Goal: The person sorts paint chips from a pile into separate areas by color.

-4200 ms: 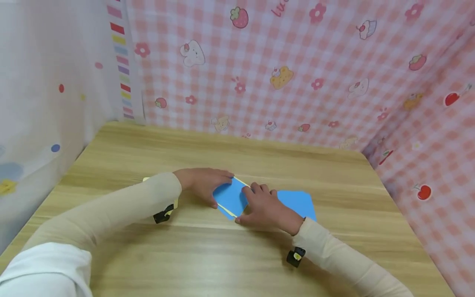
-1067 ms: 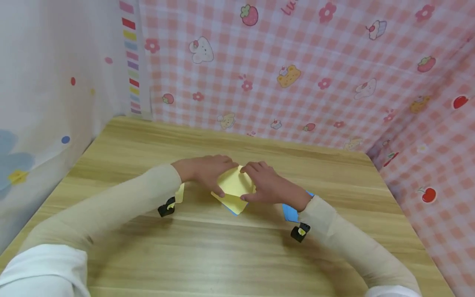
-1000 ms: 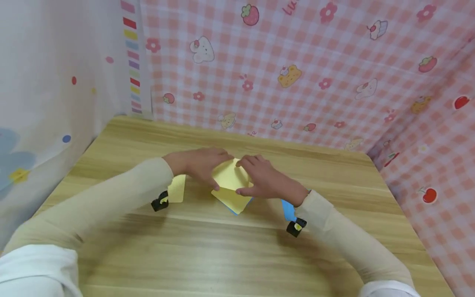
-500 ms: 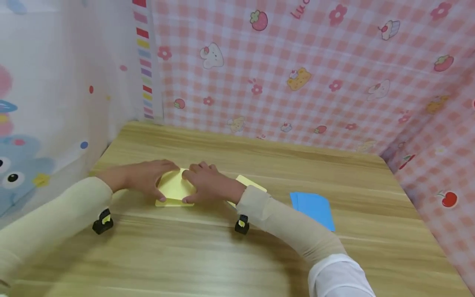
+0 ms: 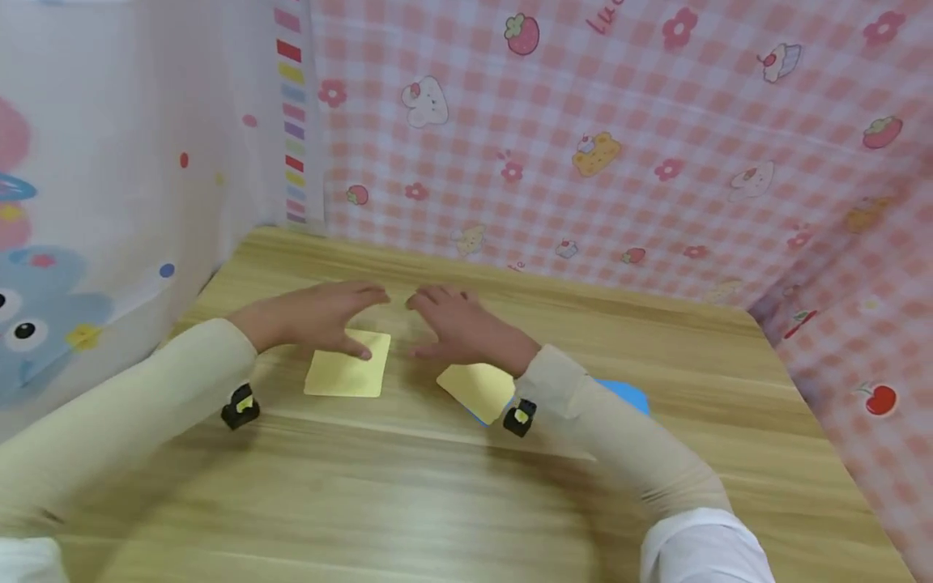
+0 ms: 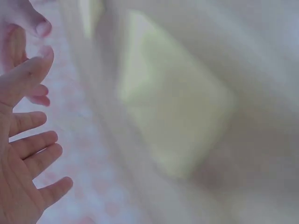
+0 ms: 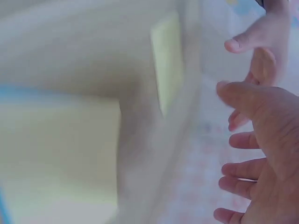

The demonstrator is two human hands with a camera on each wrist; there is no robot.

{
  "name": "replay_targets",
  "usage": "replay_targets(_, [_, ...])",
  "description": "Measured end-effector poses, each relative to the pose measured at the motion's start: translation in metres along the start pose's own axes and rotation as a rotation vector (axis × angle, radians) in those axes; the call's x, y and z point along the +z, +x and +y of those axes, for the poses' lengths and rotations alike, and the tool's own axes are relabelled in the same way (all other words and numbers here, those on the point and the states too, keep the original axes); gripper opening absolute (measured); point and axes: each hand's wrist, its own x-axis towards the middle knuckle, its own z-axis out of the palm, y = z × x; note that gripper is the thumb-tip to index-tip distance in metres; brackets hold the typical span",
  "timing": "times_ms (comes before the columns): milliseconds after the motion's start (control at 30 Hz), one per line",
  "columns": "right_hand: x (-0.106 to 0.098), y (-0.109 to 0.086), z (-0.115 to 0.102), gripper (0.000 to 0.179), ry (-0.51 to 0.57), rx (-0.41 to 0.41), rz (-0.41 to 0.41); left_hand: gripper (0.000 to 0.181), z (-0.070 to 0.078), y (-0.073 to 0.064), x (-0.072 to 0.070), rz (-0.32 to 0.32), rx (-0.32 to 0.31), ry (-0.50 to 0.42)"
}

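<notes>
A yellow card (image 5: 342, 377) lies flat on the left of the wooden table. My left hand (image 5: 317, 317) hovers over its far edge, fingers spread and holding nothing. To its right, my right hand (image 5: 466, 328) is raised with relaxed fingers and nothing in it. Beneath and nearer than that hand lies a second yellow card (image 5: 477, 390) with blue showing along its lower edge; its far part is hidden. Both wrist views show bare palms, the left hand (image 6: 28, 158) and the right hand (image 7: 271, 154), apart from the blurred cards.
Blue cards (image 5: 625, 395) lie at the right, partly covered by my right forearm. A pink checked cloth (image 5: 554, 162) rises behind the wooden tabletop (image 5: 350, 494), and a white cloth (image 5: 197, 97) stands on the left.
Both hands carried a yellow card from the middle cards to the left and let it go there. Since then they have lifted and shifted right. Earlier, blue showed on top in the middle.
</notes>
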Motion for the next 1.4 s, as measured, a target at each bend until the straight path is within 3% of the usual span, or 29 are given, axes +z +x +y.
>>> replay_targets(100, [-0.016,-0.027,0.023,0.064,0.012,0.072,0.036,0.086,0.021,0.029,-0.012,0.005,0.095,0.047])
replay_targets(167, [-0.019,-0.045,0.033,0.064,0.02,0.129,0.029,0.086,0.033,0.047,-0.01,-0.014,0.157,0.063])
replay_targets(233, [-0.015,-0.061,0.038,0.067,0.033,0.182,0.003,0.088,0.042,0.062,-0.002,-0.054,0.209,0.072])
replay_targets(333, [0.002,-0.071,0.034,0.072,0.088,0.218,-0.054,0.095,0.046,0.071,0.019,-0.149,0.244,0.079])
replay_targets(433, [0.028,-0.074,0.026,0.077,0.158,0.217,-0.08,0.1,0.044,0.071,0.041,-0.246,0.253,0.084])
replay_targets(500, [0.043,-0.074,0.021,0.078,0.179,0.206,-0.078,0.101,0.042,0.069,0.05,-0.273,0.248,0.082])
replay_targets(567, [0.054,-0.073,0.016,0.08,0.155,0.192,-0.061,0.099,0.042,0.067,0.055,-0.266,0.233,0.076])
replay_targets(667, [0.061,-0.071,0.012,0.081,0.101,0.175,-0.038,0.094,0.042,0.069,0.057,-0.208,0.228,0.08])
replay_targets(767, [0.063,-0.071,0.01,0.081,0.071,0.16,-0.027,0.09,0.045,0.072,0.057,-0.176,0.216,0.089])
replay_targets(967, [0.061,-0.071,0.007,0.08,0.047,0.128,-0.046,0.09,0.05,0.075,0.059,-0.198,0.153,0.121])
replay_targets(1400, [0.061,-0.072,0.006,0.064,-0.04,0.056,-0.008,0.104,0.053,0.072,0.059,-0.184,0.128,0.182])
